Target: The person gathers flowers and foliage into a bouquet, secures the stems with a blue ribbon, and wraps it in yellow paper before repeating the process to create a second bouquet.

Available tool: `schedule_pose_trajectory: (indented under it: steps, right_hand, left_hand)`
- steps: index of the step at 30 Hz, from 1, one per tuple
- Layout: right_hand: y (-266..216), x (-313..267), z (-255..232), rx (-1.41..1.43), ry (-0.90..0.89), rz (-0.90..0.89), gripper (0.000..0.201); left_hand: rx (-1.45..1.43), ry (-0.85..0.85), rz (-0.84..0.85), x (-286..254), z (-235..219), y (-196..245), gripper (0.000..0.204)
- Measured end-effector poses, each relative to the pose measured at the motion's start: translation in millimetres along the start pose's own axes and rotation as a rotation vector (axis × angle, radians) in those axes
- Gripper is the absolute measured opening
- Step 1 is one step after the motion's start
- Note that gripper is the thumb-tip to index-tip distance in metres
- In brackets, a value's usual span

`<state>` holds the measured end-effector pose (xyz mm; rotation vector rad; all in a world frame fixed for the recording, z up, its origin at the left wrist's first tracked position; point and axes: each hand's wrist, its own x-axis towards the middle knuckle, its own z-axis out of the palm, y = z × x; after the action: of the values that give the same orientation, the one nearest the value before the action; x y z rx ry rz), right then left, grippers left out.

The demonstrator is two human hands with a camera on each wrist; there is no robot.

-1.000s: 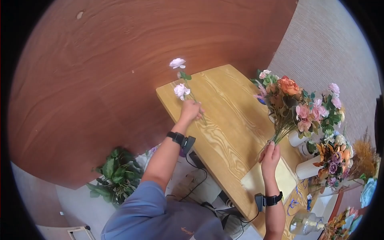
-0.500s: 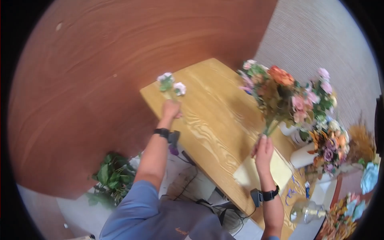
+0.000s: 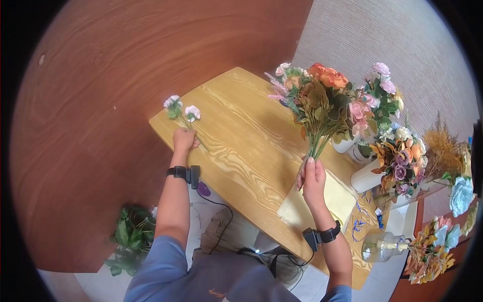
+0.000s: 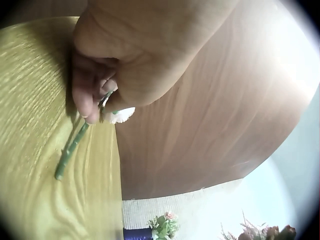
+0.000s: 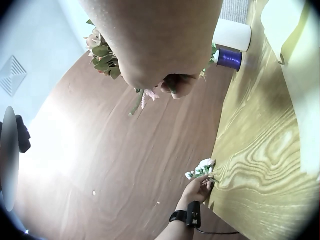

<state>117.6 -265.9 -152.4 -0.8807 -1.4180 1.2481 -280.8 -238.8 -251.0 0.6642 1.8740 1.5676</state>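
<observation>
My left hand (image 3: 185,139) grips a green flower stem (image 4: 71,152) over the table's left end. Two pale pink blooms (image 3: 192,113) stick out past the knuckles, their green undersides showing. The cut end of the stem pokes out below the curled fingers in the left wrist view. Over the right part of the table, my right hand (image 3: 314,182) holds a mixed bouquet (image 3: 322,108) by its gathered stems, thumb laid along them. Orange, pink and peach flowers and brownish leaves fan out above that hand. In the right wrist view the hand hides most of the bouquet.
Pale yellow wrapping sheets (image 3: 334,199) lie on the wooden table (image 3: 226,121) below the right hand. White vases (image 3: 366,176) with flowers line the right side, near a glass vase (image 3: 385,246) and blue ties (image 3: 358,224). A purple ribbon spool (image 5: 229,59) stands behind the bouquet.
My left hand has turned over with its stem, so the blooms tip away and show their green undersides. The right hand keeps holding the bouquet. The head view has shifted rightward.
</observation>
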Motion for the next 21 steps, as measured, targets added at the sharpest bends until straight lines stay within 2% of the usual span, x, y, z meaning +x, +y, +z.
schedule_pose_trajectory:
  steps: [4,6,7,9,11,13,14,15,17,19,20,21]
  right_hand:
    - [-3.5,-1.6,0.6,0.035,-0.014,0.021,0.026]
    - [-3.5,-2.1,1.2,0.036,-0.01,0.024,0.026]
    - [-3.5,-2.0,1.4,0.036,-0.011,0.028,0.025]
    - [-2.9,-0.8,2.1,0.037,-0.018,0.03,0.025]
    - [-0.7,2.2,5.4,0.039,-0.038,0.036,0.025]
    - [2.3,6.1,10.6,0.018,-0.054,0.013,0.028]
    - [3.1,7.1,13.5,0.017,-0.062,0.013,0.028]
    - [3.6,7.8,15.7,0.006,-0.068,0.019,0.027]
    - [5.5,8.7,21.1,-0.007,-0.074,0.022,0.026]
    - [7.6,7.0,23.2,-0.026,-0.085,0.016,0.025]
    - [6.7,6.0,22.4,-0.03,-0.078,0.014,0.025]
    - [5.2,5.3,20.6,-0.069,-0.078,0.004,0.026]
  left_hand:
    - [0.025,-0.011,-0.011,9.6,-3.3,-7.9,0.025]
    - [0.551,0.116,0.17,20.0,-4.3,-16.0,0.029]
    - [0.549,0.111,0.175,12.1,-0.8,-5.7,0.029]
    - [0.687,0.245,0.375,-22.7,11.0,31.9,0.032]
    - [0.383,0.02,0.464,-43.5,31.4,51.7,0.031]
    - [0.117,-0.288,0.438,-88.8,61.4,85.9,0.032]
    - [0.019,-0.51,0.303,-108.2,75.2,97.2,0.031]
    - [-0.025,-0.661,0.217,-130.9,88.0,110.3,0.031]
    - [-0.177,-0.81,0.33,-167.1,111.7,118.9,0.03]
    - [-0.507,-1.05,0.227,-180.3,139.7,106.9,0.025]
    - [-0.509,-1.059,0.227,-179.8,142.8,100.1,0.025]
    - [-0.534,-1.113,0.148,-178.8,146.7,93.8,0.022]
